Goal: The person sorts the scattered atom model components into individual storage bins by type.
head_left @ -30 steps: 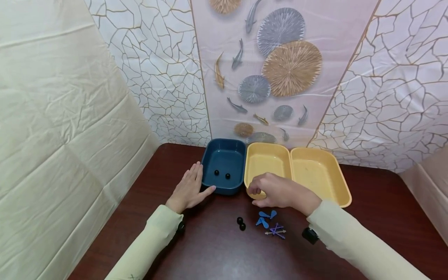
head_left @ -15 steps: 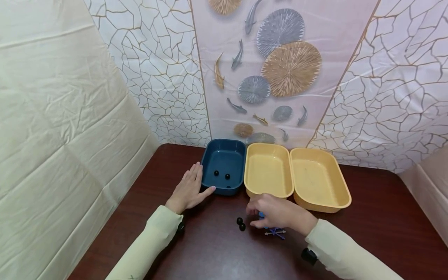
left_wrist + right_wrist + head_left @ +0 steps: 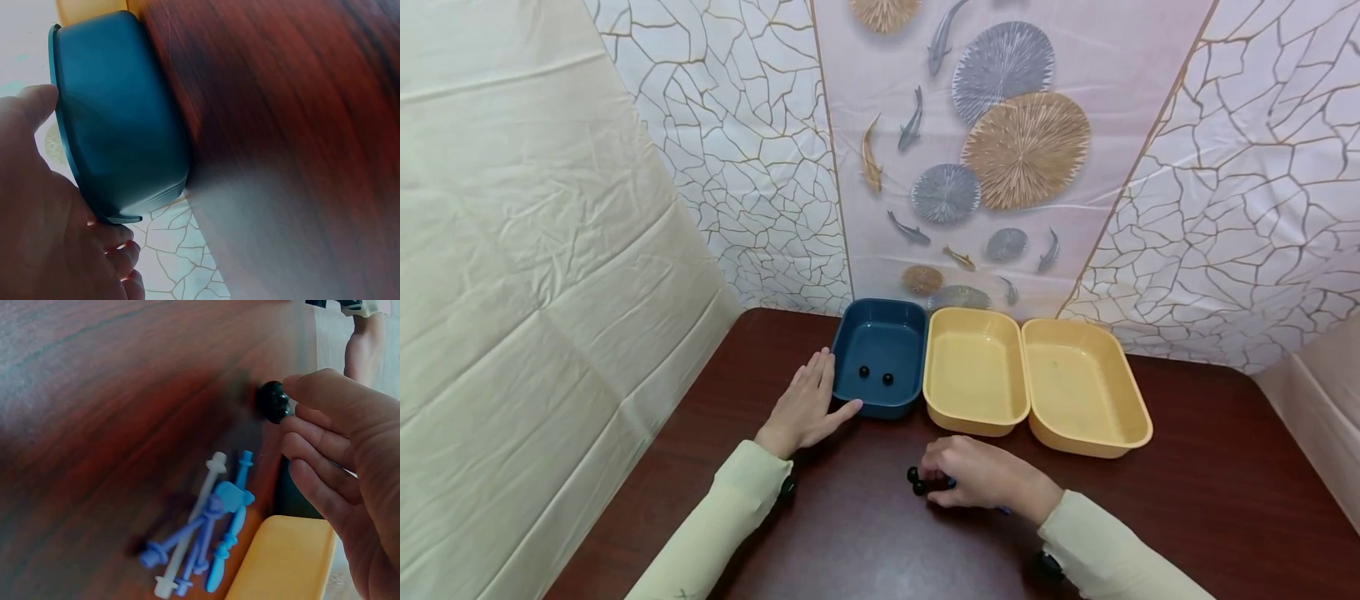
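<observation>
Honestly, we'd pinch one black bead (image 3: 913, 475) cleanly with our curled right hand (image 3: 973, 482), which only touches it, while our flat left hand (image 3: 805, 410) steadies the blue tray (image 3: 880, 354).

The table (image 3: 1187, 500) is dark red-brown wood grain, bearing one navy tray (image 3: 880, 358) and two yellow trays (image 3: 973, 371). The beads (image 3: 914, 480) are black, the pins (image 3: 206, 534) blue, violet and white. Sleeves (image 3: 722, 517) are pale green; the backdrop (image 3: 1000, 142) shows grey fish and tan discs.

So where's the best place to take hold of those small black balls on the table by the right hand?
Pinch one small black ball across its widest part, thumb and forefinger on opposite sides, coming from above. It is round and low on the dark wooden table, so it may roll away from a sideways push.
</observation>
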### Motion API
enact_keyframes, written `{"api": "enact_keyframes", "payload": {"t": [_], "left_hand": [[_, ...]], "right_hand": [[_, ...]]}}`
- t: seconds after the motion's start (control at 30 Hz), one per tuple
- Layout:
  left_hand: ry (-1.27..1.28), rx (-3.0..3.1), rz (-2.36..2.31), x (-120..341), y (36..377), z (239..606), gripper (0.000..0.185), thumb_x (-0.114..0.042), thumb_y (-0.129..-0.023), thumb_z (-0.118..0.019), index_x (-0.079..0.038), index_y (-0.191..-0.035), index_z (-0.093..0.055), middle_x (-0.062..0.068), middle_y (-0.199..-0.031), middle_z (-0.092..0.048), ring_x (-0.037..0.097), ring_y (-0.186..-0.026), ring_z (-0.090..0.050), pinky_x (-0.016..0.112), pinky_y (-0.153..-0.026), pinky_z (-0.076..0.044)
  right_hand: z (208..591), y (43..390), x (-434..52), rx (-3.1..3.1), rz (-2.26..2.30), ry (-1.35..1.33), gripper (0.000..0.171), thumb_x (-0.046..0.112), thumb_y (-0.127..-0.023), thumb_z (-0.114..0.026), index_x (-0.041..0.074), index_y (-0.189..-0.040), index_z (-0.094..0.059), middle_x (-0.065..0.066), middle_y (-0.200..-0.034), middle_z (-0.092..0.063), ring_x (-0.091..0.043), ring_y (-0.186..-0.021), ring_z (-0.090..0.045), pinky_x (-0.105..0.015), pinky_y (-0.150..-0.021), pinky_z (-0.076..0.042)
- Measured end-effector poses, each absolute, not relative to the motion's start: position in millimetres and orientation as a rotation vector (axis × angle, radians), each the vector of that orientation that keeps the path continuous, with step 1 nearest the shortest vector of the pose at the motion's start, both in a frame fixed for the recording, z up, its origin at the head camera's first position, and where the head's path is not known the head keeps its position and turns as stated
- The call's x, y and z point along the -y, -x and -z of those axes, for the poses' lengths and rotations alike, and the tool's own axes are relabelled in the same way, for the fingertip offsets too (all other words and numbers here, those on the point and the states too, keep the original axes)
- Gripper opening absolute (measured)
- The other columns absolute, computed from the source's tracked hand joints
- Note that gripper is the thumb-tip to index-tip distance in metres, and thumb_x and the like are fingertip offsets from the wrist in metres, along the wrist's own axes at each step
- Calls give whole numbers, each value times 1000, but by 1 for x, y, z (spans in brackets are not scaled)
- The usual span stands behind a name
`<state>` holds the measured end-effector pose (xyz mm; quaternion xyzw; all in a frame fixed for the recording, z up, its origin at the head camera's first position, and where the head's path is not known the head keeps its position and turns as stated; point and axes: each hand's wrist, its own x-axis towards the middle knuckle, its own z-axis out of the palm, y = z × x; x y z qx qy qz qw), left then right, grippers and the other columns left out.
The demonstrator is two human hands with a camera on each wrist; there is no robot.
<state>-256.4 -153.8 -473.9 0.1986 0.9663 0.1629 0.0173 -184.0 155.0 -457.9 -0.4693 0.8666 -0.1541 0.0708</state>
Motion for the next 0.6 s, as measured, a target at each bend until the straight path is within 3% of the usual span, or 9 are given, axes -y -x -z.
{"api": "enact_keyframes", "payload": {"t": [0.33,0.6], "left_hand": [[-612,-2994,-494,153,256,472,100,-65,-104,-48,2,-168,-9,20,-178,-8,39,-166,-10,55,-135,-14],[-601,-2998,-492,153,255,472,100,-65,-104,-48,2,-168,-9,20,-178,-8,39,-166,-10,56,-135,-15]], "right_hand": [[461,183,-149,-2626,419,1439,12,19,-93,-81,13,-102,-77,5,-92,-68,-1,-82,-62,-14,-73,-54],[461,184,-145,-2607,373,1378,12,21,-90,-83,15,-97,-76,6,-87,-65,3,-76,-53,-14,-69,-51]]}}
